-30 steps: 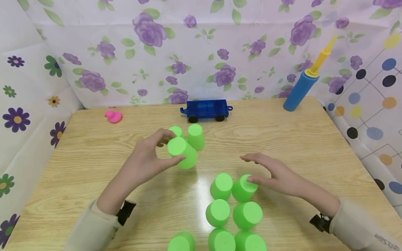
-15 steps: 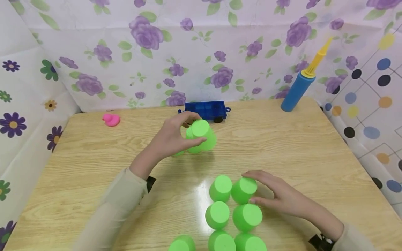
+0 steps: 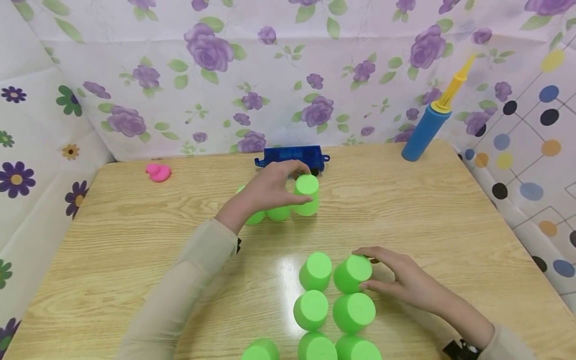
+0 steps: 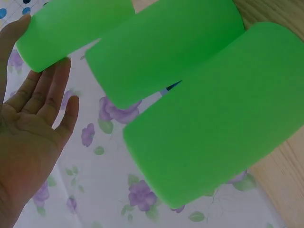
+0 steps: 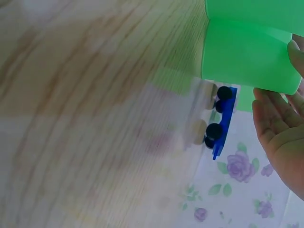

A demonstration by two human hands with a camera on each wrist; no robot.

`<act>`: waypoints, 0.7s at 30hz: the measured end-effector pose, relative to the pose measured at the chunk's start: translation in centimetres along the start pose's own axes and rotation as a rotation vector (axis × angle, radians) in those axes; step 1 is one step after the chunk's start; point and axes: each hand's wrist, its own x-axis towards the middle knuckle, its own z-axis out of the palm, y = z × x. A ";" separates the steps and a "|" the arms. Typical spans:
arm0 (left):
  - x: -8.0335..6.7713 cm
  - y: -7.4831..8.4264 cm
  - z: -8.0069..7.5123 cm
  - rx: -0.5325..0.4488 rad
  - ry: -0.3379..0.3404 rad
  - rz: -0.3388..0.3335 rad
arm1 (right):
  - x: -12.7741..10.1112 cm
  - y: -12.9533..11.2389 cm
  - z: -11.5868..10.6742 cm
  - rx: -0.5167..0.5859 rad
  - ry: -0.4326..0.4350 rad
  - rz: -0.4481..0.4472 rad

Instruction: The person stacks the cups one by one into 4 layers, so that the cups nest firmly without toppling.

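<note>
Upside down at the right end of a row of three, a green cup (image 3: 307, 186) is pinched near its top by my left hand (image 3: 274, 186). The left wrist view shows thumb and fingers on the narrow end of that cup, beside two more green cups. My right hand (image 3: 400, 277) holds another upturned green cup (image 3: 353, 274), the back right one of a block standing in two columns. Its thumb is on the near side and its fingers on the far side. In the right wrist view, they meet the cup's (image 5: 251, 57) narrow end.
A blue toy wagon (image 3: 292, 155) stands behind the row of cups, partly hidden by the left hand. A pink toy duck (image 3: 158, 172) lies back left; a blue and yellow hand pump (image 3: 426, 131) stands back right. One green cup (image 3: 261, 350) is at the near edge.
My left hand has carried its cup from left to right and down to the row's right end. My right hand has closed on the back right cup, which has shifted slightly right.
</note>
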 end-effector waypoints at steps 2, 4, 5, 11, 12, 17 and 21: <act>0.5 -0.2 0.1 0.007 -0.032 -0.017 | 0.1 0.0 0.0 0.003 0.000 -0.008; 1.0 -0.5 0.1 0.020 -0.064 -0.026 | 0.1 0.0 -0.1 0.003 0.001 -0.014; 1.3 -0.7 0.2 0.025 -0.080 -0.028 | 0.2 0.0 -0.1 0.002 0.001 -0.019; 2.2 -1.3 0.6 0.036 -0.129 -0.046 | 0.2 0.0 -0.2 0.003 0.002 -0.055; 2.2 -1.4 0.8 0.039 -0.124 -0.045 | 0.2 0.0 -0.2 0.006 0.004 -0.058; 2.3 -1.9 1.2 0.045 -0.110 -0.051 | 0.1 0.0 -0.2 0.013 0.017 -0.073; 2.0 -2.2 1.4 0.036 -0.134 -0.093 | 0.2 0.1 -0.1 0.006 0.016 -0.095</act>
